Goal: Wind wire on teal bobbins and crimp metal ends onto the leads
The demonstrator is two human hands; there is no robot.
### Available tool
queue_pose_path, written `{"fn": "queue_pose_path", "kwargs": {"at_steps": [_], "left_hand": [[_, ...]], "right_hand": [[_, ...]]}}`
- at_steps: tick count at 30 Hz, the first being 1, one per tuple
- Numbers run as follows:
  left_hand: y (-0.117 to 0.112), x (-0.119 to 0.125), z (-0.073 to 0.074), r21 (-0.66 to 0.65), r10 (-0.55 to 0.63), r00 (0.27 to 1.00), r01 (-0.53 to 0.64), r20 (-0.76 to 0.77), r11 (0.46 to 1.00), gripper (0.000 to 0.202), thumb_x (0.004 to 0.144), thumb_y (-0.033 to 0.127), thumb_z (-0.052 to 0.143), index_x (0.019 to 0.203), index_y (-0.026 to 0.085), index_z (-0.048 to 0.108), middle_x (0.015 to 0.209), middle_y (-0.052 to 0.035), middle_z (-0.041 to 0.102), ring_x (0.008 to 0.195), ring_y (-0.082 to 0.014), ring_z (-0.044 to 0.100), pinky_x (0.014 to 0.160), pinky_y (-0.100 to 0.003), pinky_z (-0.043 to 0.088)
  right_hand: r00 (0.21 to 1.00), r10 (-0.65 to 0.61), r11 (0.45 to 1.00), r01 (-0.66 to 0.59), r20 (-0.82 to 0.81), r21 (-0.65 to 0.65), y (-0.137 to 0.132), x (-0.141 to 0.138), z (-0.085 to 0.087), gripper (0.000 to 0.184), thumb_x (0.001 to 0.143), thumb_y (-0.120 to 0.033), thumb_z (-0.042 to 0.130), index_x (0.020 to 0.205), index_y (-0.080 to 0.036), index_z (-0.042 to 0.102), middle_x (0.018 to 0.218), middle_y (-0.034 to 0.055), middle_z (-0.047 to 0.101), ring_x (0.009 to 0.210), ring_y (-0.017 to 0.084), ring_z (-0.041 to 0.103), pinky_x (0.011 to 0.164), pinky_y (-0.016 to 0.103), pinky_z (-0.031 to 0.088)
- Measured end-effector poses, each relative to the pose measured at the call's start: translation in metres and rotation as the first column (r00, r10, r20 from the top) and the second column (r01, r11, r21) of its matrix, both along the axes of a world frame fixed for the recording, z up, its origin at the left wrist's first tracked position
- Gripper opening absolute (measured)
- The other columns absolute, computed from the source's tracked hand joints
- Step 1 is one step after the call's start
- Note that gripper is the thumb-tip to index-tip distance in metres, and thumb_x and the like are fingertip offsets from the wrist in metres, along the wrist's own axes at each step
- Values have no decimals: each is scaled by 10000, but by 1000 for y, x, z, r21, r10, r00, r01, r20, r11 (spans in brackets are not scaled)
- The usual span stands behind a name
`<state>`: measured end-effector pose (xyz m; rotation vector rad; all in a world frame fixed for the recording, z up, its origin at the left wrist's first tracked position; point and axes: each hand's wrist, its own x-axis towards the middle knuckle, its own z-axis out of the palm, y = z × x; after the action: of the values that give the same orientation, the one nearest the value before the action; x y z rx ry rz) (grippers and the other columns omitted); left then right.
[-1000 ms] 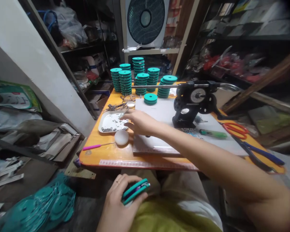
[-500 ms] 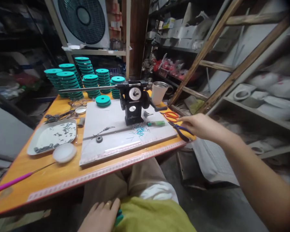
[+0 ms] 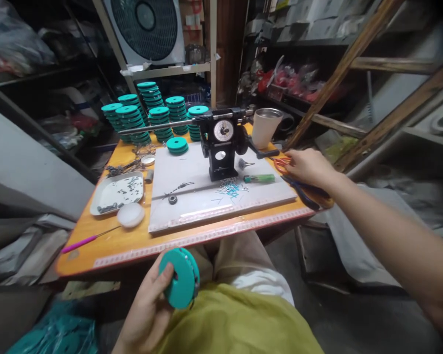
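My left hand [image 3: 149, 302] holds a teal spool [image 3: 180, 280] over my lap, thumb on its flat face near the centre hole. Something dark and thin is wound in the spool's groove. At the right end of the table, my right hand [image 3: 308, 167] has its fingers closed on the orange handles of a pair of scissors [image 3: 280, 164]. Dark blue-handled pliers [image 3: 302, 191] lie just in front of that hand. A black winding device [image 3: 222, 147] with a dial, a crank and a long metal rod stands on the white board [image 3: 195, 169].
Several stacks of teal spools [image 3: 158, 123] stand at the back, with another short stack [image 3: 177, 145] on the board. Near the crank is a mug [image 3: 266, 128]. A tray of small dark parts [image 3: 118, 191], a white lid [image 3: 131, 215] and a pink-handled pick [image 3: 83, 243] lie at left.
My left hand has risen from my lap, bringing the teal spool into full view. My right hand has moved from above the pliers onto the orange-handled scissors. The camera view has shifted.
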<state>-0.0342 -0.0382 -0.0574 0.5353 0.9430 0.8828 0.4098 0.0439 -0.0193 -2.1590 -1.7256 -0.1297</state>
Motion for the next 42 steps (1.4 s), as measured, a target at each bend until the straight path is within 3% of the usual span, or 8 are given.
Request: {"fn": "queue_pose_path", "kwargs": {"at_steps": [4, 7, 10, 13, 17, 31, 36, 42], "left_hand": [[3, 2, -2, -161, 163, 975, -138, 149, 977, 188, 751, 214, 753, 936, 197, 726, 904, -24, 738, 772, -150, 699, 709, -218, 579], [5, 12, 5, -275, 322, 934, -273, 153, 922, 216, 910, 146, 522, 915, 191, 733, 885, -39, 742, 782, -152, 708, 703, -241, 588], [4, 28, 16, -313, 434, 883, -367, 178, 876, 379, 980, 161, 357, 925, 191, 730, 874, -47, 741, 795, -137, 702, 767, -268, 580], [-1, 41, 23, -272, 457, 859, -394, 229, 878, 376, 992, 194, 348, 959, 205, 722, 893, -32, 738, 813, -117, 690, 833, -267, 555], [-11, 45, 18, -136, 421, 878, -399, 230, 907, 234, 953, 262, 482, 1034, 226, 699, 965, -21, 724, 867, -117, 669, 833, -238, 532], [-12, 0, 2, 368, 369, 906, -278, -206, 888, 365, 668, 354, 814, 964, 230, 639, 812, 17, 693, 732, -147, 650, 701, -227, 532], [-7, -34, 19, 454, 260, 776, 37, -575, 890, 358, 527, 289, 878, 826, 194, 707, 808, -31, 712, 686, -185, 659, 610, -208, 531], [-4, -53, 19, 383, 90, 807, 176, -584, 907, 278, 575, 267, 849, 803, 157, 733, 921, -101, 693, 839, -266, 657, 710, -293, 543]], "right_hand": [[979, -186, 972, 196, -86, 131, -35, -11, 17, 506, 811, -374, 652, 1192, -44, 601, 914, 222, 692, 880, 302, 664, 695, 376, 443], [953, -107, 955, 178, -284, 236, -77, -48, 21, 554, 878, -346, 595, 1386, -199, 430, 1082, 142, 666, 878, 231, 676, 679, 334, 530], [545, 285, 948, -40, -788, 315, -117, -116, 8, 497, 781, -399, 734, 1239, -292, 573, 932, 69, 661, 758, 211, 661, 653, 332, 548], [109, 162, 970, -200, -981, 138, -136, -191, -14, 256, 827, -408, 691, 1007, -256, 590, 663, -11, 618, 507, 135, 570, 475, 263, 487], [-61, 99, 981, -160, -993, 107, -132, -257, -35, 406, 691, -356, 816, 980, -218, 566, 851, 50, 729, 609, 161, 662, 578, 285, 564], [337, 319, 945, -48, -886, 322, -131, -245, -26, 269, 783, -246, 730, 1000, -250, 572, 812, 14, 685, 696, 160, 675, 640, 243, 574], [345, 223, 971, 6, -912, 240, -135, -230, -34, 306, 764, -300, 751, 1009, -244, 576, 809, 15, 677, 718, 157, 674, 673, 242, 574], [320, 130, 991, -71, -938, 113, -140, -228, -52, 331, 758, -365, 741, 1005, -233, 565, 795, 20, 693, 715, 179, 681, 691, 286, 579]]}}
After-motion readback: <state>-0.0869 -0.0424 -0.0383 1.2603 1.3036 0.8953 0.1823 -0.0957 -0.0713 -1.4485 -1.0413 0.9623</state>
